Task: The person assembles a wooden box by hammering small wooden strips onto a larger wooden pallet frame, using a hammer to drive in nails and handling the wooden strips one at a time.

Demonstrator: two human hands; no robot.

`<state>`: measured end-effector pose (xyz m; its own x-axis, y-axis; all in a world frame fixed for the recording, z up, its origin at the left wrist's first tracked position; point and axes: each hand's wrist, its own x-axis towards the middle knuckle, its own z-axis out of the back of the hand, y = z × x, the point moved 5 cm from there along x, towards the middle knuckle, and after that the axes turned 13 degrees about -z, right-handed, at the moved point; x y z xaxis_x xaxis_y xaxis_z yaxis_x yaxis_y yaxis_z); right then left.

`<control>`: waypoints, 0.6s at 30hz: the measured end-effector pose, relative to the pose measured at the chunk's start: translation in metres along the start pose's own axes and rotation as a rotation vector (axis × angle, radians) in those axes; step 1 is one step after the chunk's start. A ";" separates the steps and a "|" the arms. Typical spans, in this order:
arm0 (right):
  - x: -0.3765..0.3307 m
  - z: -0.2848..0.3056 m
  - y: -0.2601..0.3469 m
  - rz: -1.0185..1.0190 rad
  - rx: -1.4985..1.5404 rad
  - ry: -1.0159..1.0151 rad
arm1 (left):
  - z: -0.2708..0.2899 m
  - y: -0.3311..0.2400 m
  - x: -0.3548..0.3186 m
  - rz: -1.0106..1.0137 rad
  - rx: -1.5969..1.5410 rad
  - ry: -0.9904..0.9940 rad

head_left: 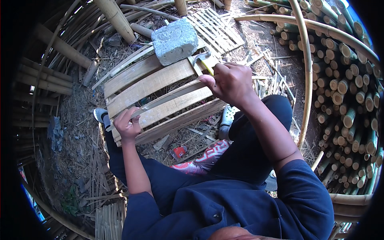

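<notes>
A thin bamboo strip (pixel 171 96) stretches between my two hands, over a low slatted wooden bench (pixel 160 89). My left hand (pixel 127 125) is closed around its near left end, by the bench's left edge. At the far right, my right hand (pixel 233 82) makes a fist on the other end, its thumb pressed along the strip. Just beyond that fist lies a claw hammer (pixel 199 58) with a yellow handle, partly hidden by the hand. A rough grey stone block (pixel 175 41) rests on the bench's far side.
A slatted bamboo panel (pixel 216 30) lies beyond the bench. Cut bamboo poles (pixel 344 86) are stacked at the right, behind a bent pole (pixel 307 72). Bamboo scraps litter the ground, with a red wrapper (pixel 179 152) near my legs. Bamboo posts (pixel 116 20) stand at the far left.
</notes>
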<state>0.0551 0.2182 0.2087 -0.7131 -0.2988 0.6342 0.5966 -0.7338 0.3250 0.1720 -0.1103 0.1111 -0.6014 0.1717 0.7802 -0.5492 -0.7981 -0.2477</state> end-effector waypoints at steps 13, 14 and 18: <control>0.000 -0.003 -0.004 -0.088 0.164 0.054 | -0.001 0.001 0.001 0.006 -0.009 0.000; 0.001 -0.002 -0.002 -0.080 0.207 0.039 | -0.001 0.002 -0.001 0.007 -0.007 0.000; 0.006 0.011 0.006 -0.008 0.182 -0.032 | 0.002 0.004 -0.003 0.015 -0.017 -0.030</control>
<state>0.0585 0.2191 0.2218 -0.7080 -0.2715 0.6519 0.6496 -0.6125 0.4503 0.1725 -0.1153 0.1084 -0.5922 0.1420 0.7932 -0.5501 -0.7905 -0.2692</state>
